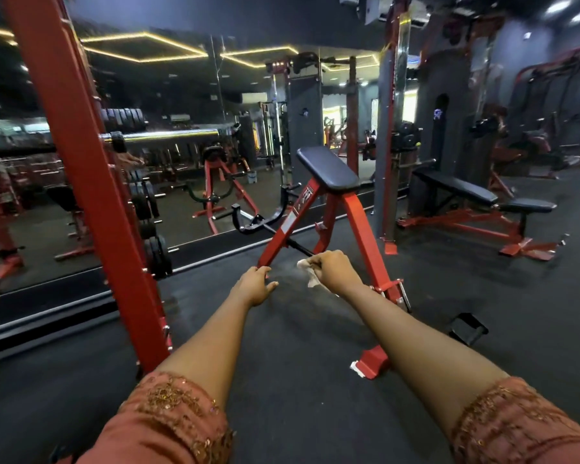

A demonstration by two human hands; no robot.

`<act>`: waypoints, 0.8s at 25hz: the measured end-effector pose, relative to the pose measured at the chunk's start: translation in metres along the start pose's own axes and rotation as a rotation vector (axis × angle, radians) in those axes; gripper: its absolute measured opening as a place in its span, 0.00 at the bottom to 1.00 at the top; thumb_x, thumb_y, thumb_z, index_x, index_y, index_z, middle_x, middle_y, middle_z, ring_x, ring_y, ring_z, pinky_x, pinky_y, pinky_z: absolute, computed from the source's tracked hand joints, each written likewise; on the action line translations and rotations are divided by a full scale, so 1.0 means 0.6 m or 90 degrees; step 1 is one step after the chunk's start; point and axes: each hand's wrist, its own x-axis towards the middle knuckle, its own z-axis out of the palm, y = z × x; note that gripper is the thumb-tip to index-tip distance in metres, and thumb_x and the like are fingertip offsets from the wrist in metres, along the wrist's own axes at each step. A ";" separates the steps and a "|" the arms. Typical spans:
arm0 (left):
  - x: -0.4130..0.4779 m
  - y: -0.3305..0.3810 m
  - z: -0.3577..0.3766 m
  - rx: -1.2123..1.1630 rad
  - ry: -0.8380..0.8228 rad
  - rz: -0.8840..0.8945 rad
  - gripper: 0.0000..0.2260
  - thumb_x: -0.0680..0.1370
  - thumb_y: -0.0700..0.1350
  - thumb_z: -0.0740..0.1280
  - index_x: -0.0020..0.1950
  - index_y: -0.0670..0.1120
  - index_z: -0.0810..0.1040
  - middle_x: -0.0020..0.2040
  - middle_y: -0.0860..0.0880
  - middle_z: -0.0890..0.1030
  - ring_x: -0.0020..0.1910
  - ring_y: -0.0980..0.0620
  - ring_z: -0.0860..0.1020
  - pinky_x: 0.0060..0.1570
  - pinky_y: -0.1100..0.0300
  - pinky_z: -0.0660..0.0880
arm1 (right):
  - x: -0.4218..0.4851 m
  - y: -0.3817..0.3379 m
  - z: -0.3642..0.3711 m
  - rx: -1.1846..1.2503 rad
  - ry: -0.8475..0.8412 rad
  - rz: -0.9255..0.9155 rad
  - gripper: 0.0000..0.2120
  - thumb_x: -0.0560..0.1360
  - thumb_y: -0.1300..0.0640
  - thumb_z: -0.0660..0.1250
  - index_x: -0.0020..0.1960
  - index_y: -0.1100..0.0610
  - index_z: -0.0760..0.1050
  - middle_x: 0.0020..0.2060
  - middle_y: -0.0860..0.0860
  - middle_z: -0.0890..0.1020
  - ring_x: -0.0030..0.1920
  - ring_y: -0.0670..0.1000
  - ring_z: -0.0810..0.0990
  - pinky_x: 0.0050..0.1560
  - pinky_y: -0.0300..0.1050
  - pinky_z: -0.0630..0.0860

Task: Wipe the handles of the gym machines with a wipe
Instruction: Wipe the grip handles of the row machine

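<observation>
A dim gym with a dark rubber floor is seen, with a mirrored wall along the far left and a red steel rack upright standing near on the left. In the middle, a red-framed row machine with a black padded chest rest is faced, and 2 bare forearms are stretched towards its low end. The right hand is closed in a fist round a white crumpled wipe, which is bunched at the thumb side of the fist and hangs a little below it. The wipe is thus found at the near end of a thin black bar, which runs away to the far left towards the black curved handles. The wipe is judged to be balled up so that it can be wrapped about the bar and drawn along it. Whether the bar itself is enclosed by the fist cannot be told. The left hand is set against the lower end of the red sloping strut, with its thumb spread out to the right. Whether its fingers are curled round the strut or only rested on it cannot be told. It is probably placed there so that body and frame are steadied during the rubbing. A black flat bench on a red base is seen at the far right, well apart from both hands.
</observation>
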 end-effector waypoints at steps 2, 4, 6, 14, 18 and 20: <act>0.111 0.001 0.008 -0.004 -0.011 -0.017 0.23 0.79 0.51 0.62 0.72 0.45 0.63 0.68 0.43 0.69 0.67 0.45 0.69 0.64 0.53 0.66 | 0.109 0.046 0.017 0.003 -0.014 -0.007 0.13 0.75 0.60 0.63 0.57 0.56 0.79 0.51 0.58 0.83 0.54 0.56 0.80 0.56 0.43 0.72; 0.223 -0.005 0.016 0.001 -0.016 -0.032 0.22 0.79 0.51 0.62 0.70 0.45 0.65 0.67 0.43 0.69 0.66 0.44 0.69 0.64 0.53 0.66 | 0.220 0.090 0.041 -0.014 -0.039 -0.015 0.13 0.75 0.60 0.63 0.57 0.54 0.80 0.50 0.57 0.83 0.53 0.56 0.80 0.55 0.44 0.72; 0.335 -0.018 0.026 -0.005 -0.021 -0.055 0.22 0.78 0.52 0.62 0.70 0.45 0.66 0.67 0.42 0.69 0.66 0.44 0.69 0.65 0.52 0.67 | 0.334 0.133 0.069 -0.014 -0.054 -0.014 0.14 0.74 0.60 0.63 0.57 0.52 0.79 0.50 0.57 0.83 0.53 0.56 0.80 0.55 0.45 0.74; 0.757 -0.136 0.068 0.030 -0.039 -0.115 0.25 0.78 0.54 0.61 0.72 0.46 0.62 0.71 0.43 0.66 0.70 0.43 0.65 0.67 0.50 0.64 | 0.742 0.236 0.219 0.006 -0.076 -0.055 0.12 0.77 0.51 0.62 0.53 0.55 0.81 0.46 0.59 0.84 0.51 0.59 0.80 0.51 0.46 0.74; 1.015 -0.209 0.072 0.051 -0.054 -0.133 0.25 0.78 0.54 0.60 0.72 0.46 0.62 0.72 0.43 0.65 0.70 0.44 0.65 0.68 0.50 0.63 | 0.971 0.279 0.287 0.023 -0.099 -0.045 0.15 0.78 0.49 0.61 0.51 0.58 0.81 0.45 0.59 0.83 0.50 0.58 0.80 0.47 0.44 0.71; 1.053 -0.217 0.064 0.060 -0.053 -0.119 0.25 0.78 0.54 0.61 0.72 0.45 0.63 0.72 0.42 0.65 0.70 0.43 0.65 0.68 0.50 0.63 | 1.006 0.287 0.292 0.046 -0.084 -0.047 0.15 0.78 0.50 0.61 0.52 0.57 0.81 0.45 0.60 0.83 0.50 0.58 0.80 0.47 0.44 0.71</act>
